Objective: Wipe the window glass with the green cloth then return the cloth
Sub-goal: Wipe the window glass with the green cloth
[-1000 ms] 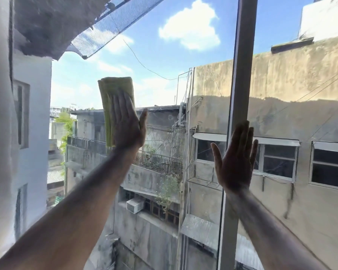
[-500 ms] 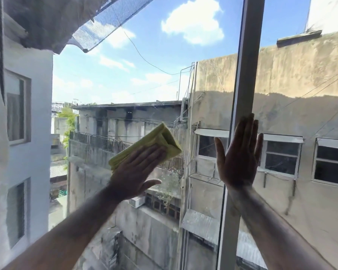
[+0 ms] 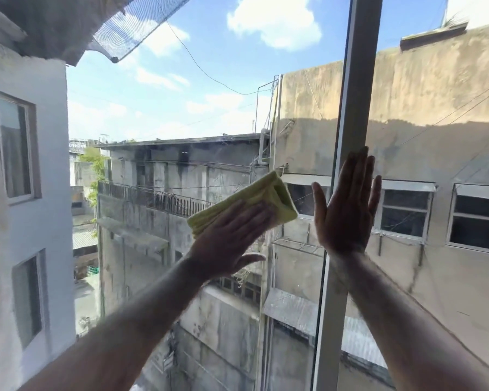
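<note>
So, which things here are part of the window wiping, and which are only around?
Part of the job:
- green cloth, folded
- left hand, flat on the cloth
- window glass
- right hand, open, flat at the window frame

Only around:
- mesh awning outside
- the buildings opposite

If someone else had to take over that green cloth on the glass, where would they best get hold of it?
Probably the free upper-right end of the green cloth, coming from the right and above. The left hand lies flat over its lower-left half, pressing it to the window glass, so that half is covered. The exposed end shows stacked folds, thick enough to pinch together. The right hand rests flat on the window frame nearby, leaving little room.
</note>
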`<state>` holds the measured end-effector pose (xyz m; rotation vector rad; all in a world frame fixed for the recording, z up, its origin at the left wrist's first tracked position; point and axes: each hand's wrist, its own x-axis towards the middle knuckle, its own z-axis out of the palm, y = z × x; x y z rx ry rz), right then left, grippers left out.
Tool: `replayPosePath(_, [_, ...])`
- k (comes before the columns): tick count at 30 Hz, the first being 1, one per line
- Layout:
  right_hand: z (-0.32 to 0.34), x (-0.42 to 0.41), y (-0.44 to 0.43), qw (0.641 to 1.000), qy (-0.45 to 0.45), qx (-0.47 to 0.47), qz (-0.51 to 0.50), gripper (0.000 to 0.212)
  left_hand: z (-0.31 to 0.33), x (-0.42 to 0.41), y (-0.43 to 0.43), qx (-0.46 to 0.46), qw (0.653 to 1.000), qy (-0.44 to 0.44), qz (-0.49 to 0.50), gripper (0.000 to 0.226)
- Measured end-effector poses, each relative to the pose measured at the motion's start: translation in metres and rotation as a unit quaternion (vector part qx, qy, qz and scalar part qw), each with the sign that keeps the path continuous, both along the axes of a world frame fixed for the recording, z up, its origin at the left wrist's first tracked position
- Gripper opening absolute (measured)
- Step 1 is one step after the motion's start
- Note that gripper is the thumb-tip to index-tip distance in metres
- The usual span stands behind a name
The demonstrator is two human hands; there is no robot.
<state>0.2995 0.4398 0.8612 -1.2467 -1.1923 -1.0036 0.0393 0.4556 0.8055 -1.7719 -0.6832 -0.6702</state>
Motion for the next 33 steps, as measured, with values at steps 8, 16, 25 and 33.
replayPosePath(8, [-0.001, 0.000, 0.004, 1.000, 0.003, 0.005, -0.006, 0.083, 0.003, -0.089, -0.007, -0.020, 0.956, -0.288, 0.046, 0.079])
replayPosePath(16, [-0.003, 0.001, 0.005, 1.000, 0.004, 0.013, -0.014, 0.077, 0.102, 0.014, 0.003, 0.003, 0.967, -0.256, -0.005, 0.078])
replayPosePath(25, [-0.002, 0.000, 0.002, 1.000, 0.004, 0.012, -0.020, 0.077, -0.053, -0.072, -0.006, -0.008, 0.991, -0.131, 0.039, 0.076])
replayPosePath(33, [-0.002, 0.000, 0.004, 1.000, 0.002, 0.015, -0.024, 0.079, 0.094, -0.039, -0.001, -0.012, 0.911, -0.409, 0.040, 0.085])
